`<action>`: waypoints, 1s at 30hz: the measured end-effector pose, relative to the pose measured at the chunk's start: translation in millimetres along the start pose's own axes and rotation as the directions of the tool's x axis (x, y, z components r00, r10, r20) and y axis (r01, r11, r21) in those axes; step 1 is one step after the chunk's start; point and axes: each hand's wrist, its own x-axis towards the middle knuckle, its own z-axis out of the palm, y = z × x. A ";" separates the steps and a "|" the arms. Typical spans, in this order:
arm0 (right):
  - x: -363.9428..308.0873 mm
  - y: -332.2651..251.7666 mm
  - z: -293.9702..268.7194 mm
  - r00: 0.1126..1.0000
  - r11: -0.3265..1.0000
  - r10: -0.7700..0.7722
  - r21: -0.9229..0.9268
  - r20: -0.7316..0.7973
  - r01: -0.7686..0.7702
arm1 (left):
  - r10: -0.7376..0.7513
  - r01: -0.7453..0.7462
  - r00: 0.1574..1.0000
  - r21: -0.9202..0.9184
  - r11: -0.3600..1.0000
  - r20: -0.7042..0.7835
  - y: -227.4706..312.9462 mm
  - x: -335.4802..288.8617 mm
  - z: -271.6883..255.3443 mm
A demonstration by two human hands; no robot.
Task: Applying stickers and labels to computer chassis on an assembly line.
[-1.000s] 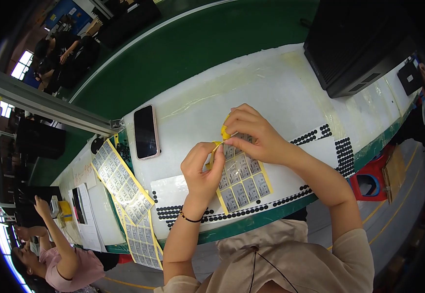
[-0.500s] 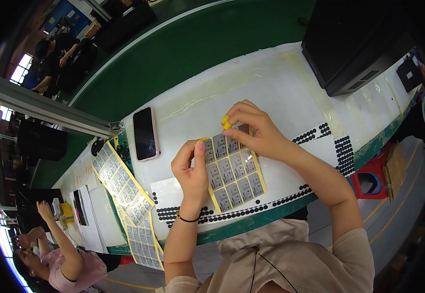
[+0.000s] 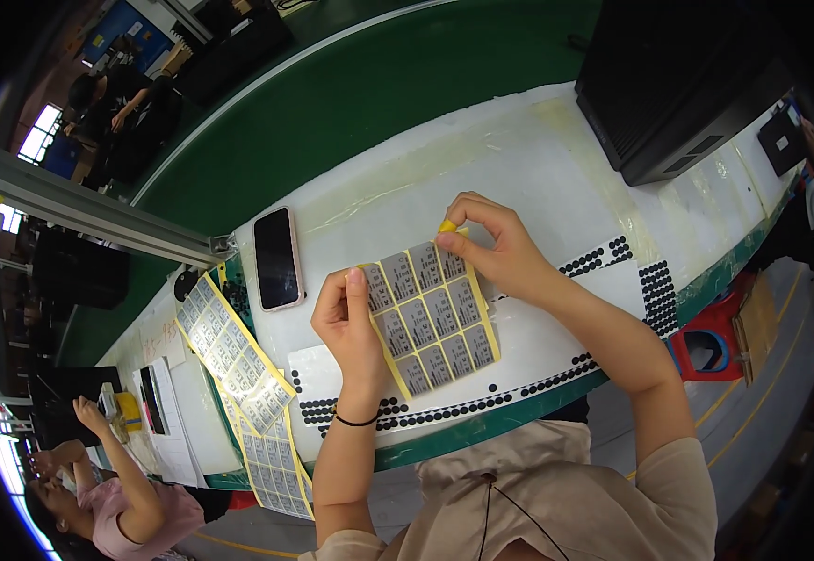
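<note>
A sheet of grey printed labels (image 3: 430, 318) on yellow backing is held up in front of me, tilted, above the white table. My left hand (image 3: 349, 323) pinches its upper left corner between thumb and fingers. At the upper right corner my right hand (image 3: 496, 245) has thumb and fingers closed on the sheet's edge, with a small bit of yellow showing at the fingertips. Beneath the label sheet lies a white sheet (image 3: 556, 323) edged with rows of small round black pads (image 3: 657, 297).
A phone (image 3: 278, 257) lies left of my hands. More label sheets (image 3: 236, 351) hang over the table's left edge. A large black box-shaped device (image 3: 678, 103) stands at the back right, a red stool (image 3: 711, 341) below. Another person (image 3: 136, 505) sits at the lower left.
The label sheet has shifted a little left and up and lies flatter between my hands. Its upper right edge, curled in yellow folds before, is now mostly straightened.
</note>
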 end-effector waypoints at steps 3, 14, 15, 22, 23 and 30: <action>-0.5 -1.9 -0.5 1.000 1.000 0.000 -0.021 0.003 0.000 | -0.003 0.003 1.000 -0.036 0.999 -0.019 0.1 0.6 0.6; -1.3 -3.1 -2.3 0.997 0.993 0.060 0.108 -0.055 -0.053 | -0.021 0.014 0.997 -0.100 0.995 -0.068 -5.7 3.6 -1.5; -1.5 -5.0 -3.3 0.997 0.996 0.050 0.073 -0.066 -0.045 | -0.023 0.015 0.998 -0.114 0.993 -0.064 -6.1 3.4 -1.2; -3.2 -3.8 13.4 0.986 0.996 0.036 0.086 -0.163 -0.022 | -0.006 -0.010 0.989 -0.105 0.994 -0.151 -9.1 5.3 -4.3; -4.5 -4.9 12.7 0.986 0.996 0.037 0.088 -0.162 -0.022 | 0.002 -0.029 0.978 -0.130 0.991 -0.208 -6.8 7.0 -5.2; -9.1 -6.7 17.7 0.993 0.992 -0.100 -0.083 -0.057 0.095 | 0.018 -0.073 0.949 -0.166 0.983 -0.314 -2.1 8.8 -4.9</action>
